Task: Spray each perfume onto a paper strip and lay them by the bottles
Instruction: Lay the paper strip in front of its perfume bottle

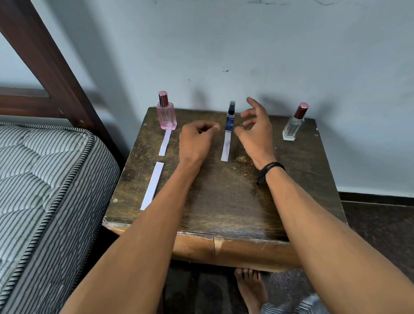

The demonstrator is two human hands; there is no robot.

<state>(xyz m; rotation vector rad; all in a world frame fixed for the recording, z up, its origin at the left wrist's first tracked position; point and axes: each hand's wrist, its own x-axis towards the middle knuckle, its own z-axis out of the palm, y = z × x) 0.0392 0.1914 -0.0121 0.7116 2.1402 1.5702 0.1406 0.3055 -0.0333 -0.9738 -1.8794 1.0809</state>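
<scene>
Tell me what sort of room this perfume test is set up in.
Most likely a bedroom. A striped mattress on a dark wooden bed frame stands right beside the small worn wooden table, which is pushed against a plain painted wall.

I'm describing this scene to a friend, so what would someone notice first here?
Two bare forearms reach over a worn dark wooden table, the left hand and right hand flanking a slim blue spray bottle with a white paper strip before it. A pink glass perfume bottle stands far left, a clear glass bottle far right.
</scene>
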